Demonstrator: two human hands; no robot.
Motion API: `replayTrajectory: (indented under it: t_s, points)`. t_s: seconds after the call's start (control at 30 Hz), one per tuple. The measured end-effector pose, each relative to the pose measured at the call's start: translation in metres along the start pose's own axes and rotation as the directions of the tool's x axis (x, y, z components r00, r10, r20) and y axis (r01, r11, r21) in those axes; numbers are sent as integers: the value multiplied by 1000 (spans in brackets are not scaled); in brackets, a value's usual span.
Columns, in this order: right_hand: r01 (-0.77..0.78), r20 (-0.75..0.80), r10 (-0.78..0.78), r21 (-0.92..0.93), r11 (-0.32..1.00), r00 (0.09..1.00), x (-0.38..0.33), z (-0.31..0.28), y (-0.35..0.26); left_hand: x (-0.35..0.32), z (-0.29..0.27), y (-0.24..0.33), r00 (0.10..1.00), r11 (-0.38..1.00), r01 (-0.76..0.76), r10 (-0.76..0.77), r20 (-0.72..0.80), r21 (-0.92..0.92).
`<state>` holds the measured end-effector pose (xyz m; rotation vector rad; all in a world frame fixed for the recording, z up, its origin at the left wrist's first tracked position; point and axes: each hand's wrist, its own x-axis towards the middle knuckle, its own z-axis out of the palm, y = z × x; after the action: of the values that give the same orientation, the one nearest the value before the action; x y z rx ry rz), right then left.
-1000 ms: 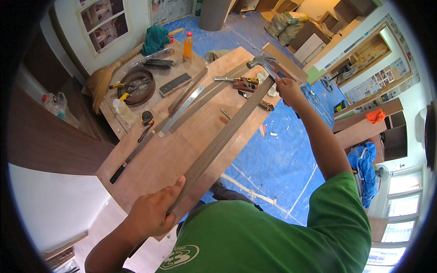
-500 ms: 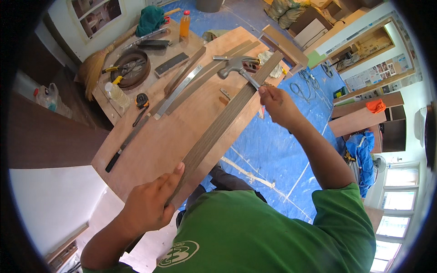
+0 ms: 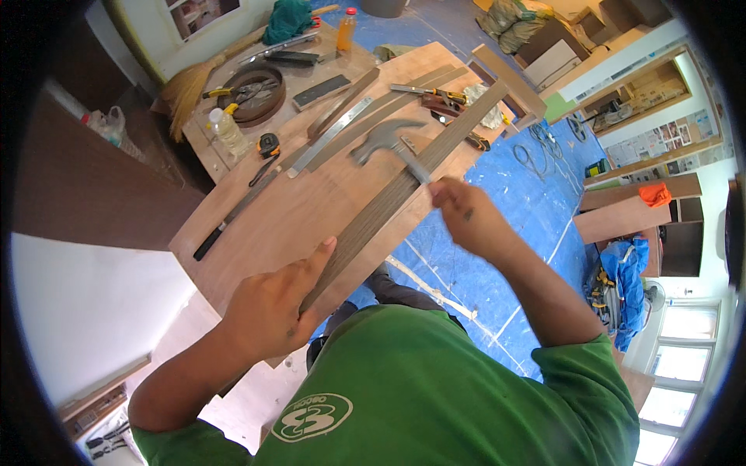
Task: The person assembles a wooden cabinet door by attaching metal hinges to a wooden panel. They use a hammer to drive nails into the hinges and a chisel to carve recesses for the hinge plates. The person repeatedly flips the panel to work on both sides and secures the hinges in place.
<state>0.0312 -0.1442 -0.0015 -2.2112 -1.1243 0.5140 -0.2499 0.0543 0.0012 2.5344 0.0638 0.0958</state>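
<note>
A long grey-brown wood strip (image 3: 386, 203) lies lengthwise along the right side of a pale plywood board (image 3: 291, 217). My left hand (image 3: 278, 307) grips the strip's near end, thumb at the side and fingers along its edge. In my right hand (image 3: 468, 217) is a claw hammer (image 3: 381, 145), held by its grey handle. The hammer's head, blurred by motion, hangs above the board just left of the strip. Left of it lie a metal ruler (image 3: 330, 137) and thin strips of wood. A hand plane (image 3: 449, 96) rests near the strip's far end.
A tape measure (image 3: 268, 145) and a long black-handled tool (image 3: 229, 221) lie at the board's left. Beyond are a clear bottle (image 3: 227, 133), an orange drink bottle (image 3: 346, 31) and a broom (image 3: 185, 101). Blue sheeting (image 3: 505, 194) with cables (image 3: 540, 151) covers the floor at right.
My right hand and the hammer have come nearer to me along the strip. My left hand keeps its hold at the near end. The whole view has shifted a little.
</note>
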Motion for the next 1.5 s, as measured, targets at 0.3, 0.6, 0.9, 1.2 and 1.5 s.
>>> replayTrajectory:
  t_s: [0.3,0.6,0.9,1.2,1.5]
  points:
    - [-388,109,373,243,889,922,44,-65,37,-80,-34,14,958,957,258,-271,93,136]
    - [-467,62,463,114,877,884,60,-47,23,-111,-9,14,861,817,497,-505,-52,294]
    - [-346,298,325,19,938,897,-6,36,-72,-117,4,16,901,827,434,-399,-169,358]
    - [-91,435,115,-75,993,893,-48,62,-109,-120,15,22,915,820,394,-309,-259,415]
    - [-372,162,365,18,928,917,1,9,-31,-118,14,22,893,773,446,-350,-283,450]
